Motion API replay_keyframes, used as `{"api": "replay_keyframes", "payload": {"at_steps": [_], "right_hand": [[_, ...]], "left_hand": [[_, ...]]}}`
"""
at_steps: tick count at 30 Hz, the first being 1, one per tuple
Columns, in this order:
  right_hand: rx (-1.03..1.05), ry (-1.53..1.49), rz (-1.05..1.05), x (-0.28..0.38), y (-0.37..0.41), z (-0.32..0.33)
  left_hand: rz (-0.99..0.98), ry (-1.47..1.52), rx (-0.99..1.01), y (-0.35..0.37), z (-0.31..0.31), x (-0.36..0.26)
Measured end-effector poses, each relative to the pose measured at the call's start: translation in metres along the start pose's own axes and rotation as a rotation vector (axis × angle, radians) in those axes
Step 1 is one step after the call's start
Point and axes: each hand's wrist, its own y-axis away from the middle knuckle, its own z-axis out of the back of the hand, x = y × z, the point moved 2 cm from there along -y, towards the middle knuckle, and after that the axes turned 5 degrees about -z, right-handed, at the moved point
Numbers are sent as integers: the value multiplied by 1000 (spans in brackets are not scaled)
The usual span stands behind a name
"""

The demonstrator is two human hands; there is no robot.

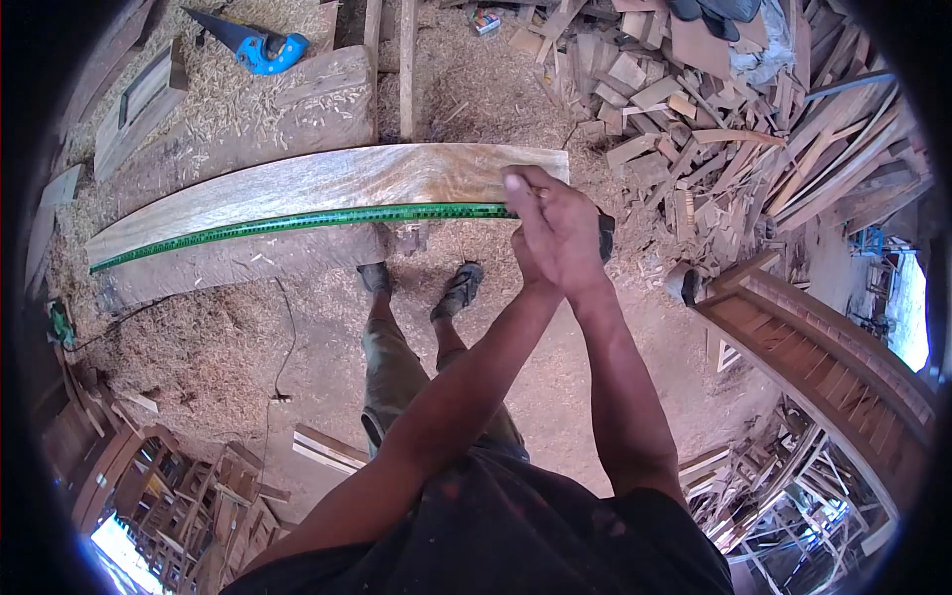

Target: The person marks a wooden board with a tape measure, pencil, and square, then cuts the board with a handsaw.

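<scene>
A long, curved wooden board (327,183) lies across a thick timber slab (248,263). Along its near edge runs the green blade of a tape measure (357,215), stretched from the left tip to my hands. The dark tape case (606,238) partly shows beside my wrist. My right hand (567,228) is over the board's right end, fingers bent and thumb forward; whatever it pinches is too small or hidden to make out. Beneath it, my left hand (526,256) is mostly covered, closed at the tape measure, its fingertips hidden. My forearms cross close together.
A blue-handled handsaw (268,52) lies at the upper left among wood shavings. Scrap wood (654,99) is heaped at the upper right. A slatted wooden frame (813,347) stands at the right. A dark cord (290,337) trails over the floor near my feet.
</scene>
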Motion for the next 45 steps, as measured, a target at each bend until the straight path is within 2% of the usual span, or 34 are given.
{"api": "replay_keyframes", "payload": {"at_steps": [5, 8, 11, 14, 17, 26, 32, 35, 38, 45], "right_hand": [[8, 69, 87, -45, -24, -35], [99, 28, -3, -37, -29, -30], [306, -342, -45, -42, -28, -39], [394, -182, 9, -31, -27, -33], [515, -195, -28, -32, -35, -31], [551, -163, 34, -38, -46, -38], [568, -141, 19, -39, -53, -37], [610, -169, -22, -41, -54, -38], [593, -127, 17, -43, -55, -39], [631, -185, -39, -42, -55, -39]], "left_hand": [[33, 557, 15, -15, 10, 38], [34, 753, 55, -17, 12, 41], [16, 585, 1, -20, 12, 45], [-7, 435, -42, -20, 11, 43], [-21, 341, -64, -20, 11, 39], [-34, 199, -106, -17, 9, 32], [-31, 186, -136, -19, 9, 31], [-24, 71, -124, -17, 10, 27], [-6, 153, -135, -15, 7, 22], [-43, 202, -108, -19, 9, 30]]}}
